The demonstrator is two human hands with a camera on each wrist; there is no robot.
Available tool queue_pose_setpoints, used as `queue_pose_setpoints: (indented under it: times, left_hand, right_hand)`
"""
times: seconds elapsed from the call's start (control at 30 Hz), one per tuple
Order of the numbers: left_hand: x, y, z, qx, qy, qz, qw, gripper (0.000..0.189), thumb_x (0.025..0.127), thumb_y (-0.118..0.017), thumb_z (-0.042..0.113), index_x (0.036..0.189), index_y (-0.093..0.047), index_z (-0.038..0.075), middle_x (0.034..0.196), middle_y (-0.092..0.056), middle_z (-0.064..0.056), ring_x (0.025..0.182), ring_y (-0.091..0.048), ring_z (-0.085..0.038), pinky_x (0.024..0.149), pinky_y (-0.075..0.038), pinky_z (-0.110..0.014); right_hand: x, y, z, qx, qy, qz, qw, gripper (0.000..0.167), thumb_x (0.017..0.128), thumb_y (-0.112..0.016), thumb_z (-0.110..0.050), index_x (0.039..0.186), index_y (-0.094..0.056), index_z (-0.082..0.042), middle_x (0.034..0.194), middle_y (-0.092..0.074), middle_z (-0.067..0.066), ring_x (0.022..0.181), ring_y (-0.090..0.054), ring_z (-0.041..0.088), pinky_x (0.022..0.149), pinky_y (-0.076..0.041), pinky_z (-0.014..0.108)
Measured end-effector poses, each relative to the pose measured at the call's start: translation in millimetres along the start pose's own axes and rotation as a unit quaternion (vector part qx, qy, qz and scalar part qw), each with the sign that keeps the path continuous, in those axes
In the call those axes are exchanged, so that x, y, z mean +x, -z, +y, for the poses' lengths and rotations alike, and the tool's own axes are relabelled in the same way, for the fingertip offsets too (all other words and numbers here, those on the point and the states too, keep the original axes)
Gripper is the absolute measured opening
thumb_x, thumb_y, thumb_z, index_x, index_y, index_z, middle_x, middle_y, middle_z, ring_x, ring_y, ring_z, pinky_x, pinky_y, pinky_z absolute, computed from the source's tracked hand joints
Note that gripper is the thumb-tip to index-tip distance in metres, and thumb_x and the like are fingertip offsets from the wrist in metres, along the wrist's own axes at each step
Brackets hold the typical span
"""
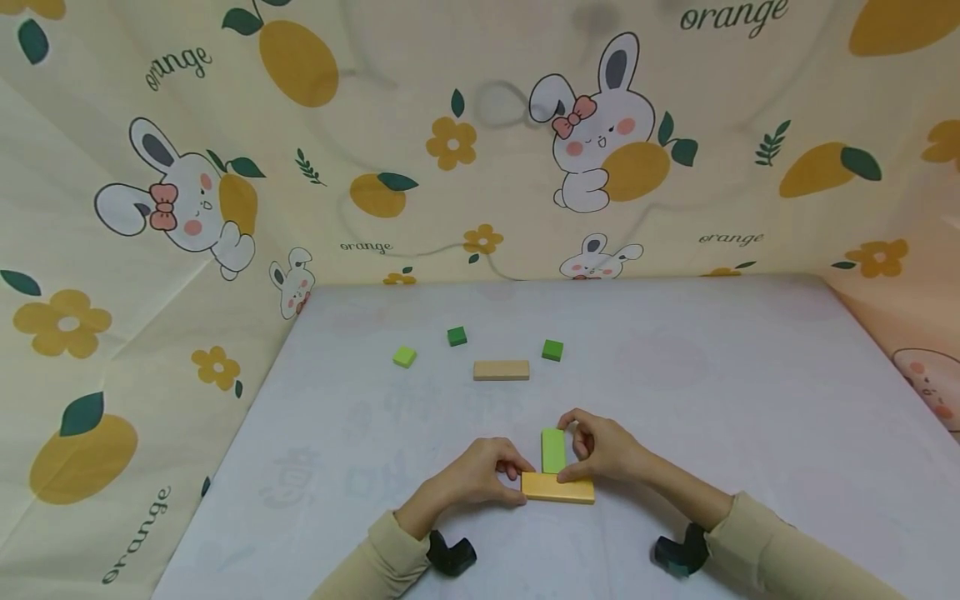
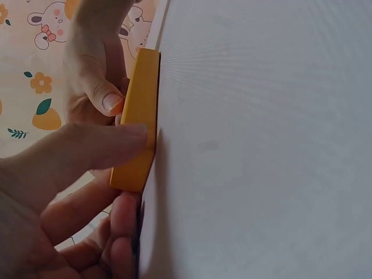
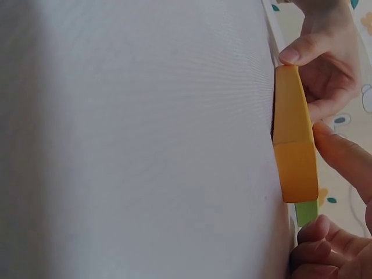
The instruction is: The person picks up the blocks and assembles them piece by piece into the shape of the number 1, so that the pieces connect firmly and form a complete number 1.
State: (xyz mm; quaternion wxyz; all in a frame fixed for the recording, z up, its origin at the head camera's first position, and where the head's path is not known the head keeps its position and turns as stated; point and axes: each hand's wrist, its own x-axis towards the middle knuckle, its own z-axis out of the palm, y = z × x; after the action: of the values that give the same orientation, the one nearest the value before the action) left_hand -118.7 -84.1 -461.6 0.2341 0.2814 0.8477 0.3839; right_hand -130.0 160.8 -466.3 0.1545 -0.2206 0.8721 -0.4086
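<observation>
A yellow-orange rectangular block (image 1: 576, 493) lies crosswise on the white table, with a light green block (image 1: 553, 450) lengthwise behind it, end against its far side. My left hand (image 1: 483, 475) grips the yellow block's left end; in the left wrist view its thumb (image 2: 136, 135) lies across the yellow block (image 2: 142, 87) and the fingers are behind it. My right hand (image 1: 611, 448) spans the green block: the index finger is at its far end, the thumb at the yellow block's far edge. Mostly hidden behind the yellow block in the right wrist view, the green block (image 3: 306, 215) shows only one end.
Farther back on the table (image 1: 720, 375) lie a tan wooden block (image 1: 501, 371), a light green cube (image 1: 404, 357) and two darker green cubes (image 1: 457, 336) (image 1: 552, 350). Black wrist devices (image 1: 451, 553) (image 1: 681, 550) sit at both sleeves. A rabbit-and-orange printed cloth (image 1: 420, 100) rises behind.
</observation>
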Motion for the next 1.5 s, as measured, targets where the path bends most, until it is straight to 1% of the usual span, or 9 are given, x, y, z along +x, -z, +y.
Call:
queue_pose_setpoints:
  times: [0.2, 0.5, 0.73, 0.93, 1.23, 1.4, 1.5]
  left_hand:
    - [-0.8, -1.2, -0.5, -0.002, 0.003, 0.003, 1.0, 0.031, 0.072, -0.082, 0.008, 0.102, -0.075, 0.005, 0.083, -0.065, -0.005, 0.072, -0.047, 0.0, 0.068, -0.039, -0.012]
    - [-1.8, -0.3, -0.8, -0.003, -0.003, 0.013, 0.9999, 0.032, 0.071, -0.082, 0.007, 0.102, -0.075, 0.005, 0.083, -0.065, -0.006, 0.072, -0.048, -0.001, 0.068, -0.039, -0.012]
    - [-2.5, -0.3, -0.5, -0.003, -0.005, 0.014, 0.9999, 0.031, 0.071, -0.082, 0.007, 0.102, -0.074, 0.005, 0.084, -0.065, -0.006, 0.073, -0.049, -0.001, 0.069, -0.039, -0.012]
    - [-2.6, -0.8, -1.9, -0.001, -0.007, 0.015, 0.9999, 0.032, 0.071, -0.082, 0.008, 0.102, -0.074, 0.005, 0.084, -0.065, -0.006, 0.074, -0.049, -0.001, 0.069, -0.039, -0.012]
    - [-3.2, -0.2, -1.4, -0.001, -0.009, 0.015, 0.9998, 0.032, 0.072, -0.082, 0.009, 0.102, -0.074, 0.005, 0.085, -0.065, -0.006, 0.074, -0.048, -0.001, 0.069, -0.039, -0.013]
    - [-4.2, 0.1, -2.2, 0.002, -0.015, 0.009, 0.9998, 0.033, 0.073, -0.082, 0.01, 0.104, -0.073, 0.005, 0.087, -0.065, -0.007, 0.075, -0.049, -0.002, 0.071, -0.04, -0.013]
    - [-5.0, 0.8, -2.9, 0.004, -0.018, 0.003, 0.9998, 0.034, 0.074, -0.082, 0.011, 0.107, -0.073, 0.005, 0.088, -0.065, -0.007, 0.077, -0.05, -0.002, 0.072, -0.04, -0.013]
  right_hand:
    - [-0.6, 0.6, 0.3, 0.0, -0.002, -0.01, 0.9999, 0.057, 0.071, -0.085, -0.027, 0.113, -0.054, -0.004, 0.067, -0.047, -0.001, 0.059, -0.039, 0.0, 0.055, -0.033, 0.017]
    - [0.9, 4.5, -1.6, 0.021, 0.007, -0.023, 0.9995, 0.053, 0.075, -0.082, -0.022, 0.114, -0.053, -0.003, 0.068, -0.05, 0.003, 0.059, -0.04, 0.001, 0.054, -0.034, 0.017]
    - [2.3, 6.1, 0.2, 0.02, 0.008, -0.032, 0.9992, 0.05, 0.078, -0.08, -0.022, 0.115, -0.052, -0.003, 0.069, -0.049, -0.002, 0.059, -0.041, 0.002, 0.055, -0.035, 0.016]
    - [2.2, 7.6, -0.2, 0.025, 0.01, -0.039, 0.9989, 0.05, 0.078, -0.08, -0.02, 0.115, -0.052, -0.002, 0.069, -0.049, -0.001, 0.06, -0.041, 0.002, 0.055, -0.035, 0.016]
    - [-0.1, 5.8, 1.9, 0.033, 0.012, -0.025, 0.9991, 0.051, 0.077, -0.08, -0.02, 0.116, -0.053, -0.001, 0.069, -0.05, 0.001, 0.059, -0.041, 0.001, 0.055, -0.035, 0.016]
    - [-3.8, 4.4, 1.6, 0.05, 0.008, -0.01, 0.9987, 0.054, 0.077, -0.08, -0.019, 0.119, -0.054, 0.0, 0.069, -0.05, 0.003, 0.06, -0.04, 0.0, 0.055, -0.035, 0.017]
    - [-7.0, 3.6, 1.1, 0.049, 0.011, 0.001, 0.9987, 0.056, 0.077, -0.081, -0.019, 0.121, -0.054, 0.001, 0.069, -0.05, 0.003, 0.06, -0.04, -0.001, 0.055, -0.035, 0.017]
